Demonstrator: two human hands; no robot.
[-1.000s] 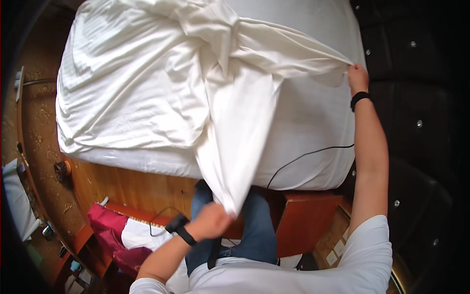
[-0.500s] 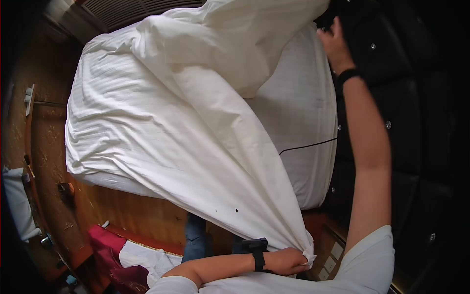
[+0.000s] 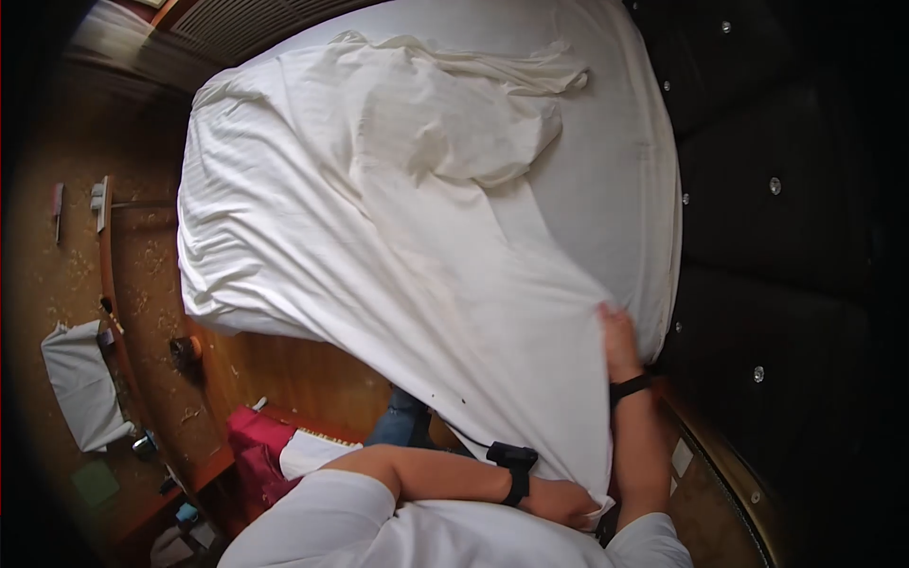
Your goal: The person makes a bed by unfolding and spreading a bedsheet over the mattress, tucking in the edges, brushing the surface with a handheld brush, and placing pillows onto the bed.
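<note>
A rumpled white bed sheet [image 3: 407,218] is spread across the bed, with one corner drawn towards my body. My left hand [image 3: 563,502], a small dark device strapped at its wrist, is closed on that corner in front of my waist. Farther up the same edge, my right hand [image 3: 620,346] has its fingers closed around the sheet, which is pulled to a peak there. It wears a black wristband [image 3: 629,386]. Bare white mattress [image 3: 606,189] shows between the sheet and the headboard. The far end of the sheet lies bunched in folds.
A dark padded headboard [image 3: 757,256] with shiny buttons runs along the right. Near my left elbow lie red cloth [image 3: 256,445] and white cloth. On the left, a white towel [image 3: 85,388] lies by a wooden ledge. A wooden cabinet stands at lower right.
My right hand has come down from beside the headboard and closed on the sheet's edge. The raised far part of the sheet has dropped onto the bed. My left hand keeps its corner.
</note>
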